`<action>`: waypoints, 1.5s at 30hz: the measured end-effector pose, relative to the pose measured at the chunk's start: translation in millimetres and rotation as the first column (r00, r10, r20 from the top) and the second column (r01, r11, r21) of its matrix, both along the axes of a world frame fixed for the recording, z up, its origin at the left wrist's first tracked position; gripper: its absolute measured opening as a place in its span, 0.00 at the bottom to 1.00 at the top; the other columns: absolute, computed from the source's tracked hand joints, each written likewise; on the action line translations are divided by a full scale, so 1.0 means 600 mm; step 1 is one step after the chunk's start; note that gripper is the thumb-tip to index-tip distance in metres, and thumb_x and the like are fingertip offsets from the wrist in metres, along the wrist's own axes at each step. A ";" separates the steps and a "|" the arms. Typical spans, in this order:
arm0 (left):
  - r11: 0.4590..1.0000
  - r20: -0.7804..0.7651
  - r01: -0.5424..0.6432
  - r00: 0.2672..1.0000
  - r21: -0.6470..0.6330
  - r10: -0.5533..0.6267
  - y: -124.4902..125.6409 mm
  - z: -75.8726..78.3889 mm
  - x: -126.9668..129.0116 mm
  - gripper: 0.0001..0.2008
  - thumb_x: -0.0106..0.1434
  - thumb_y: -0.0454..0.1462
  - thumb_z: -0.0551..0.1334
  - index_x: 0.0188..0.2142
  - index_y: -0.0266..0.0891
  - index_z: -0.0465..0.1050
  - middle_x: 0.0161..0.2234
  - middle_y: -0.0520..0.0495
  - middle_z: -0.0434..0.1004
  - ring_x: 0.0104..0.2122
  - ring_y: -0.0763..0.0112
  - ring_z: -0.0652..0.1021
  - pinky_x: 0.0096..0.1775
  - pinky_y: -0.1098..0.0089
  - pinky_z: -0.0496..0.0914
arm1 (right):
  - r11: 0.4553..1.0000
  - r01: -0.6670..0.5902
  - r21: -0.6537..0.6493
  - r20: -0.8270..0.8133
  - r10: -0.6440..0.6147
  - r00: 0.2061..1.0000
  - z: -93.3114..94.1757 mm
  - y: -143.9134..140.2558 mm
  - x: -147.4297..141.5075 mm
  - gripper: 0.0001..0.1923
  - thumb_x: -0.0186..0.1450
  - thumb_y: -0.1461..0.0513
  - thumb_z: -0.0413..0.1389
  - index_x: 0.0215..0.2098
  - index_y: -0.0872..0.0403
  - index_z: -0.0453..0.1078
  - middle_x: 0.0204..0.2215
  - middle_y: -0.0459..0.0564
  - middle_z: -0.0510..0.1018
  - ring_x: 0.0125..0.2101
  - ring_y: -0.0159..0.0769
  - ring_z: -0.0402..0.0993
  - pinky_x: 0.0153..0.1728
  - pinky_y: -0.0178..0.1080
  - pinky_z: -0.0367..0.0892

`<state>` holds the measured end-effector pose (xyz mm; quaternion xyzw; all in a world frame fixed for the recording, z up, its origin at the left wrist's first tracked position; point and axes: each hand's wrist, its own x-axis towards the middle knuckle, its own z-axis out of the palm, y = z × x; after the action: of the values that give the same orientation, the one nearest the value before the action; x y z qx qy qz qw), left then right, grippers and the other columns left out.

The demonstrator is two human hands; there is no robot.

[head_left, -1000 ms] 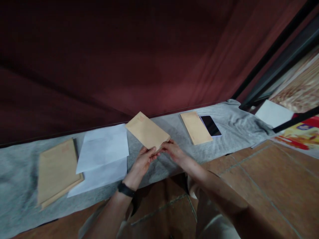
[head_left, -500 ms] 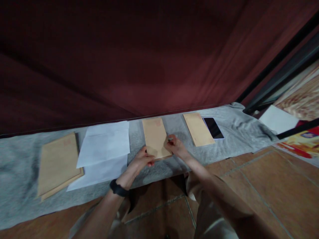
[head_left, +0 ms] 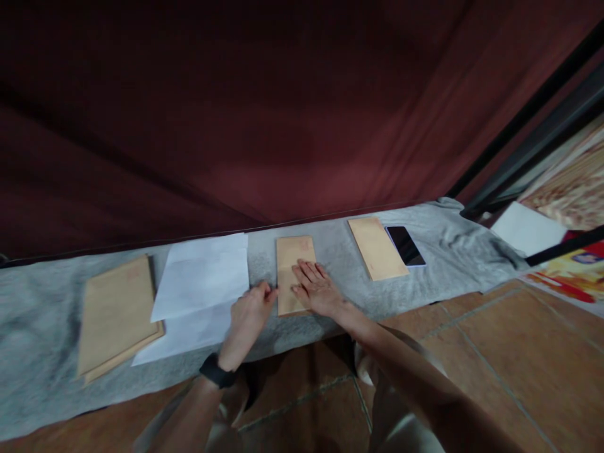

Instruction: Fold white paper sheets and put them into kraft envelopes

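Note:
A tan envelope (head_left: pixel 291 257) lies flat on the grey cloth (head_left: pixel 42 390) in the middle of the view. My right hand (head_left: pixel 315 288) rests palm down on the envelope's near right part, fingers spread. My left hand (head_left: pixel 249 314) sits on the cloth just left of the envelope, fingertips near its left edge, holding nothing. A black band is on my left wrist. White paper sheets (head_left: pixel 201 280) lie directly left of my left hand.
A stack of tan envelopes (head_left: pixel 116 311) lies at the left. Another tan envelope (head_left: pixel 377 247) and a black phone (head_left: pixel 406 245) lie to the right. A dark red curtain hangs behind the cloth. Brown tiled floor is below; white paper (head_left: pixel 526 228) lies far right.
The envelope was held in the air by both hands, then turned lengthwise and laid flat on the cloth. My right hand now presses on it and my left hand has let go.

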<state>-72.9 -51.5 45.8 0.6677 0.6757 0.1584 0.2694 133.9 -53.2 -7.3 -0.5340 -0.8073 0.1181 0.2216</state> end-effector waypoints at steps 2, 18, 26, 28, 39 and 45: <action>0.974 -0.085 0.073 0.995 0.213 -0.056 0.005 0.002 0.000 0.10 0.69 0.43 0.56 0.36 0.43 0.73 0.32 0.45 0.79 0.37 0.59 0.81 0.39 0.64 0.73 | 1.000 -0.004 0.002 0.011 0.003 1.000 -0.001 0.001 0.001 0.30 0.75 0.52 0.49 0.72 0.52 0.56 0.73 0.56 0.54 0.72 0.48 0.51 0.71 0.55 0.44; 0.749 -0.369 0.608 0.781 0.263 -0.505 0.209 -0.069 0.126 0.28 0.74 0.43 0.46 0.70 0.40 0.58 0.71 0.42 0.59 0.71 0.60 0.58 0.70 0.53 0.50 | 0.964 -0.232 -0.133 -0.130 0.215 0.968 0.024 0.038 0.047 0.24 0.66 0.65 0.58 0.61 0.52 0.72 0.65 0.54 0.71 0.65 0.42 0.65 0.67 0.47 0.59; 0.717 -0.391 0.650 0.746 0.250 -0.540 0.116 -0.081 0.104 0.28 0.74 0.40 0.45 0.71 0.39 0.56 0.72 0.42 0.56 0.72 0.61 0.56 0.70 0.53 0.48 | 0.912 -0.307 -0.271 -0.461 0.157 0.874 0.050 0.048 0.094 0.17 0.64 0.70 0.55 0.35 0.45 0.82 0.38 0.42 0.86 0.39 0.36 0.82 0.46 0.38 0.73; 0.710 -0.383 0.661 0.737 0.240 -0.557 0.083 -0.081 0.096 0.28 0.75 0.40 0.45 0.71 0.38 0.56 0.72 0.41 0.55 0.72 0.61 0.56 0.70 0.52 0.49 | 0.901 -0.291 -0.320 -0.436 0.133 0.890 0.056 0.043 0.097 0.17 0.63 0.71 0.55 0.34 0.45 0.81 0.37 0.42 0.86 0.40 0.36 0.82 0.47 0.38 0.72; 0.741 -0.101 0.578 0.806 0.341 -0.583 -0.048 -0.061 0.028 0.24 0.71 0.43 0.59 0.65 0.44 0.67 0.64 0.42 0.71 0.64 0.62 0.70 0.64 0.56 0.66 | 0.875 -0.405 -0.266 -0.395 0.284 0.874 0.063 0.005 0.114 0.10 0.64 0.64 0.63 0.44 0.50 0.79 0.47 0.48 0.81 0.50 0.38 0.76 0.54 0.41 0.69; 0.752 -0.020 0.541 0.817 0.376 -0.577 -0.027 -0.048 0.030 0.15 0.68 0.37 0.62 0.54 0.45 0.76 0.55 0.43 0.79 0.58 0.59 0.76 0.60 0.54 0.70 | 0.914 -0.342 -0.216 -0.283 0.277 0.918 0.060 -0.019 0.102 0.05 0.67 0.66 0.60 0.40 0.51 0.77 0.50 0.49 0.78 0.53 0.36 0.74 0.57 0.41 0.67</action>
<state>-54.9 -67.5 16.8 0.8684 0.3896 0.2255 0.2080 195.4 -64.9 28.5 -0.4040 -0.8255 0.3226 0.2262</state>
